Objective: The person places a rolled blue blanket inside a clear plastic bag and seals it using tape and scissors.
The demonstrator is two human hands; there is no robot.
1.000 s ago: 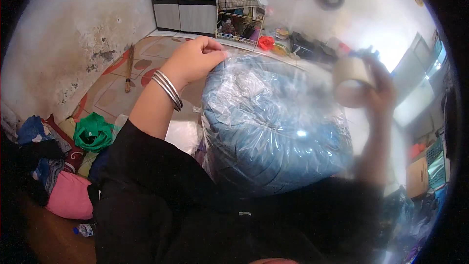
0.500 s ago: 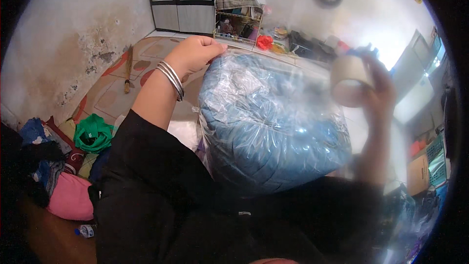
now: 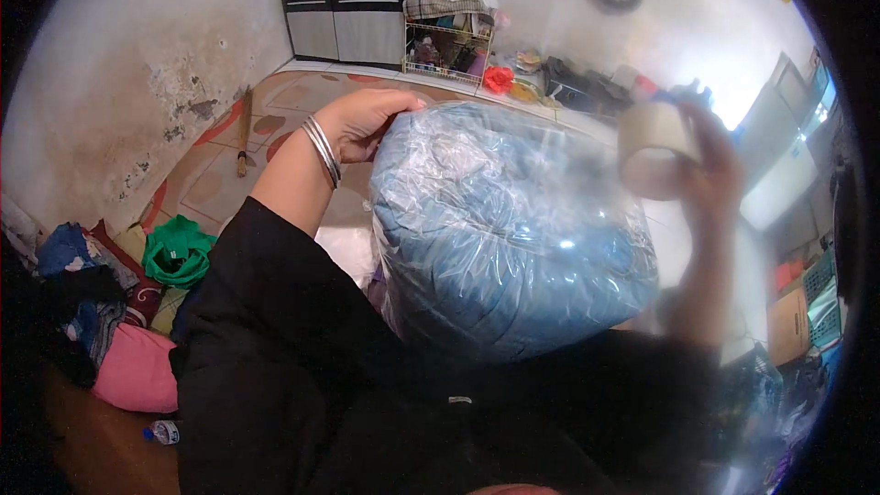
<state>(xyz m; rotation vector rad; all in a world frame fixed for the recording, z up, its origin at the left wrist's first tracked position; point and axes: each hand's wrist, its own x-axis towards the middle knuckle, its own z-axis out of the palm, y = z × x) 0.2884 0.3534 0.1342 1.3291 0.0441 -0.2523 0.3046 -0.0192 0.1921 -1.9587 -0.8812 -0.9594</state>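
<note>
A large clear plastic bag, packed with folded blue cloth, rests against my lap in the middle. My left hand, with silver bangles at its wrist, is closed at the bag's far left corner, thumb and fingers pinching its edge. To the right of the bag, raised, my right hand grips a wide roll of packing tape from its right side. That hand and the roll look hazy. Whether a strip of tape runs from the roll to the bag I cannot tell.
Folded clothes and a pink bundle lie at the left, beside a green plastic bag and a small bottle. A broom lies near the stained wall. Behind stand a wire rack and a grey cabinet.
My left hand has come slightly down and nearer, its fingers now lower at the bag's corner. The right hand with the tape roll has barely shifted.
</note>
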